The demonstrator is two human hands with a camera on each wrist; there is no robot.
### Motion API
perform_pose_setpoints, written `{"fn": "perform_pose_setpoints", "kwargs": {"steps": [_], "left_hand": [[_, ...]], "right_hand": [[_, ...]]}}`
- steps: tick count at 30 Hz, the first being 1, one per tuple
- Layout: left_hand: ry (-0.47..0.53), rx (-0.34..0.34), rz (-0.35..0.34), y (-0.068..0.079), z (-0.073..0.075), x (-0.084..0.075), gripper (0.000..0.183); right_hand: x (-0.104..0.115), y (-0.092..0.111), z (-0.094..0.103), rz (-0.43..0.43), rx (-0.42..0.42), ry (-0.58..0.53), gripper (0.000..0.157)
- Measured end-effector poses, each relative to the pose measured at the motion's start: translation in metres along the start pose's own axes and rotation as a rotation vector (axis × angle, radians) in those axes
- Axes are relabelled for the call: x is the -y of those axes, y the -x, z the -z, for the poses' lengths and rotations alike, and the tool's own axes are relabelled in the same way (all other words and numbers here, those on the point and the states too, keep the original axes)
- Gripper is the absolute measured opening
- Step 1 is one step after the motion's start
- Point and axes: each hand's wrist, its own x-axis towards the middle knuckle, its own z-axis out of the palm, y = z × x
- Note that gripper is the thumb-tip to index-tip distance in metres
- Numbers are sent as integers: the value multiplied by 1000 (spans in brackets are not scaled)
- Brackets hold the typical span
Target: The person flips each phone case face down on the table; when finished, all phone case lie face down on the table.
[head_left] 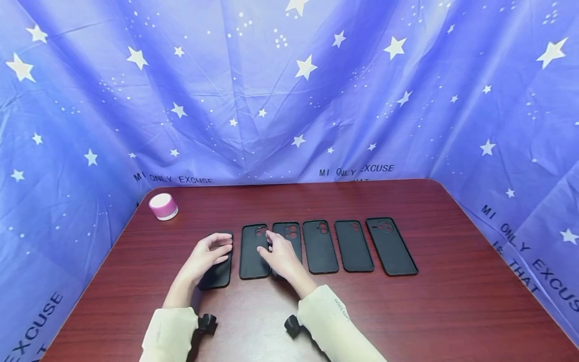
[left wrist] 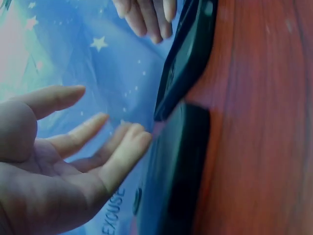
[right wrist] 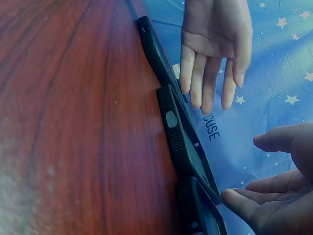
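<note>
Black phone cases lie in a row across the table. Over the leftmost case (head_left: 217, 276) hovers my left hand (head_left: 205, 256), fingers loosely bent and nothing held. My right hand (head_left: 282, 255) hangs over the second case (head_left: 253, 259) and the third case (head_left: 279, 228), partly hiding the latter. Its thumb and fingers are spread apart. From the left wrist view, the left fingertips come close to the top of the nearest case (left wrist: 188, 152). In the right wrist view, a right fingertip overlaps the edge of a case (right wrist: 183, 142), and the palm is bare.
To the right lie further black cases (head_left: 320, 251), (head_left: 354, 249) and a larger one (head_left: 392, 250) with a round camera cutout. A pink and white round object (head_left: 164, 206) stands at the back left of the reddish-brown table (head_left: 452, 301). A blue star-printed curtain (head_left: 253, 90) surrounds it.
</note>
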Motion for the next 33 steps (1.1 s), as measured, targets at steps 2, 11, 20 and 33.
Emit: {"fn": "perform_pose_setpoints", "kwargs": {"steps": [2,11,20,33], "left_hand": [[-30,-1,19,0,-8,-4,46],[-159,-33,95,-1,-32,-12,47],[-191,-68,86,-3,-37,-9,46],[-121,-147,63,-7,-36,-3,53]], "right_hand": [[-1,1,-1,1,9,-2,57],[-4,1,-3,6,20,19,59],[-4,0,-3,18,17,45,58],[-4,0,-5,20,31,45,56]]}}
